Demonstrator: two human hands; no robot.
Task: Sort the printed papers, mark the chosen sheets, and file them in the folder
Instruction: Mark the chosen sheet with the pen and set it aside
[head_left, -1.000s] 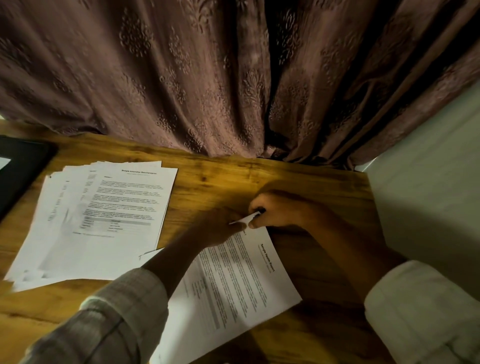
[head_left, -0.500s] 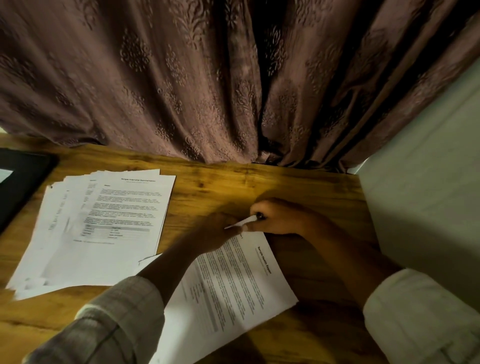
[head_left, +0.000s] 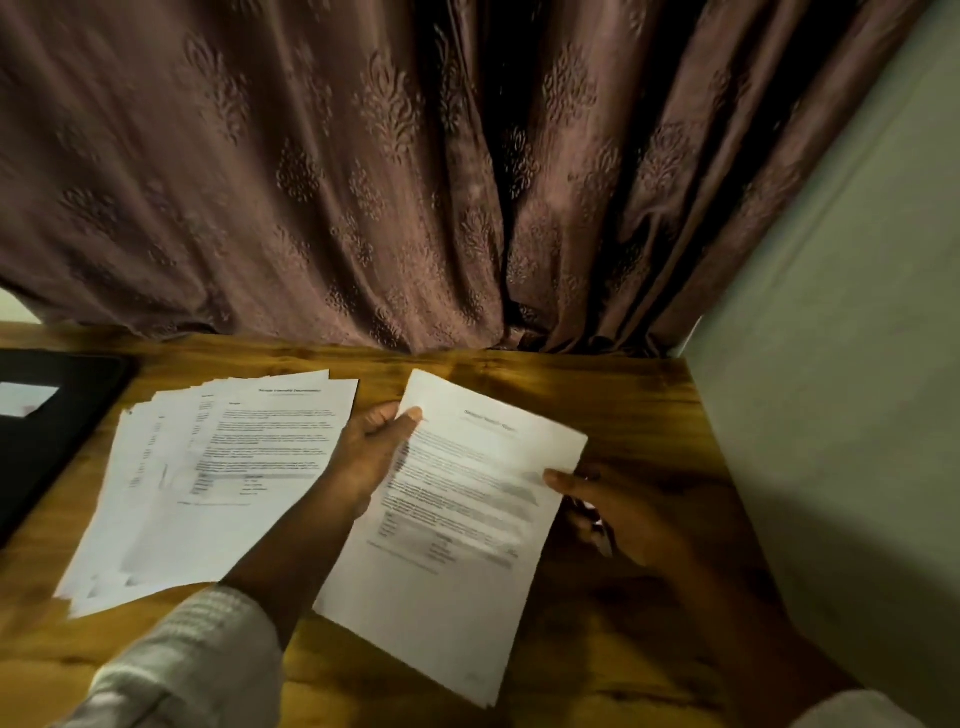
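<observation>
White printed sheet (head_left: 467, 499) held by both hands over the wooden bench (head_left: 639, 410).
Head view: the left hand (head_left: 371, 452) pinches the sheet's left edge, thumb on top. The right hand (head_left: 618, 512) grips its right edge under the thumb, its fingers also curled around a pen (head_left: 597, 524). A fanned stack of papers (head_left: 208, 483) lies on the bench just left of the sheet. A dark folder (head_left: 52, 431) lies at the far left, before a brown curtain (head_left: 311, 182).

- Wooden table (head_left: 649, 415) being lit warmly; grain and dark knots being shown on surface.
- Mauve-brown curtain (head_left: 311, 182) with embossed leaf motifs being hung behind table; folds being gathered near centre, hem being met by far table edge.
- Pale green wall (head_left: 841, 364) being seen at right, against table's right edge.
</observation>
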